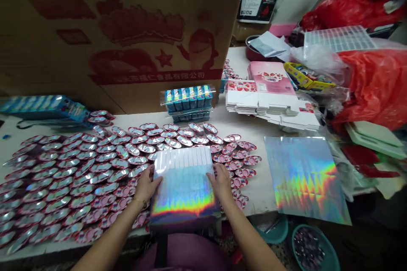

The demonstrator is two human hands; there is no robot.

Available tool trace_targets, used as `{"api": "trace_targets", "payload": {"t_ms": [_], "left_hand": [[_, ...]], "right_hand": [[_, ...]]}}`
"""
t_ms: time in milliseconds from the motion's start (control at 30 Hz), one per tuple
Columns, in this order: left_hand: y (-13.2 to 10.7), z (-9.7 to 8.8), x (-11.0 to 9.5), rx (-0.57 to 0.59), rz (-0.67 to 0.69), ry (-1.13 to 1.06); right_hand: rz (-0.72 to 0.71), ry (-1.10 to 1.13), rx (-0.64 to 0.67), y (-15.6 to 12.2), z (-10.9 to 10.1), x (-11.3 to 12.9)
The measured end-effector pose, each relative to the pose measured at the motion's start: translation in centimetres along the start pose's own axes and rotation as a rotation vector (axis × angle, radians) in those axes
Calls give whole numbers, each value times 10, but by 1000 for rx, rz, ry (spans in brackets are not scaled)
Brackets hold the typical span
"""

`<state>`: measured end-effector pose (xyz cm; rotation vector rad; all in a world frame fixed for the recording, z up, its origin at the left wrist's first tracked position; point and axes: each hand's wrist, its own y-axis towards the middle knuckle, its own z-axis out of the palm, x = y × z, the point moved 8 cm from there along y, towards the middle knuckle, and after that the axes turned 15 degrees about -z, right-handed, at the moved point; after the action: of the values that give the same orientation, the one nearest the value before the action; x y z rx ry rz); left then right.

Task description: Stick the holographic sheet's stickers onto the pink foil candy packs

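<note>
In the head view a shiny holographic sheet [182, 186] with rows of die-cut slits near its far edge is in front of my body. My left hand [146, 187] grips its left edge, thumb on top. On the opposite edge my right hand [221, 182] holds it the same way. Around and beyond the sheet stand many small oval packs with clear shiny tops and pink-red sides [85, 173]. Those nearest my right hand show pink round parts inside [244, 172]. Whatever lies directly under the sheet is hidden.
A large cardboard carton [127, 42] walls off the back. Blue display boxes [189, 101] stand against it. To the right are another holographic sheet [305, 178] overhanging the edge, flat pink-white cartons [270, 89] and red plastic bags [375, 89]. Below sits a teal basin [330, 245].
</note>
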<state>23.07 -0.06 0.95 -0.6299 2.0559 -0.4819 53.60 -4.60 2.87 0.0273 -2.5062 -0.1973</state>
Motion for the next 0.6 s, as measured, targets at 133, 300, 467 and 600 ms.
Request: {"api": "trace_targets", "payload": {"t_ms": [133,300,467,600], "left_hand": [[-7,6,-4,105,-138,-404],[-50,-1,-50,358,-54,-656],[-76,-20,-76,430,3,-761],[-77,-40,-74,305,61,-804]], "right_hand": [[111,212,-91,10,2,-13],[276,743,-33,16,7,-25],[240,1051,-26,30,-3,-1],[132,1113,-97,39,-26,34]]}}
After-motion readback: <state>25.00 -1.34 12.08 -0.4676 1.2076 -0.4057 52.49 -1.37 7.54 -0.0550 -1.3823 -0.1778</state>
